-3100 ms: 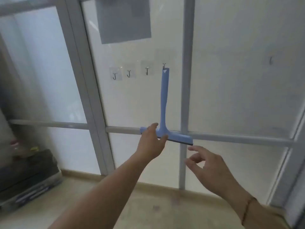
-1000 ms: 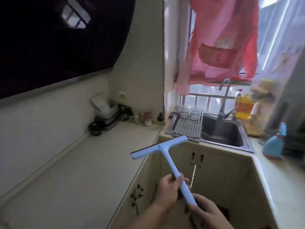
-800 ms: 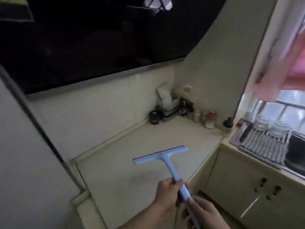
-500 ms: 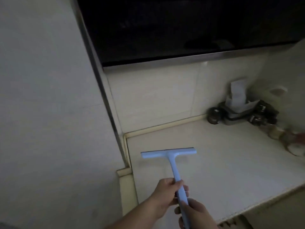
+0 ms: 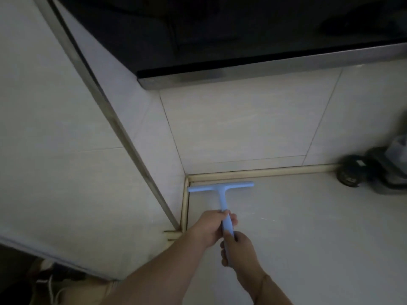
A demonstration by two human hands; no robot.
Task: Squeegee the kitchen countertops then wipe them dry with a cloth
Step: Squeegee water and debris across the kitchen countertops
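I see both hands wrapped around the blue squeegee [image 5: 221, 187] handle, left hand [image 5: 211, 227] ahead of right hand [image 5: 236, 249]. Its blade sits in the countertop [image 5: 308, 227] back-left corner. A dark jar [image 5: 350, 172] stands far right, contents unreadable.

The left hand [image 5: 209, 228] sits ahead of the right hand [image 5: 236, 249] on the squeegee [image 5: 221, 190] handle. Beyond both hands its blade lies on the worktop [image 5: 308, 227] in the back-left corner. Well right of the hands, jars [image 5: 350, 172] stand against the back wall [image 5: 242, 119].
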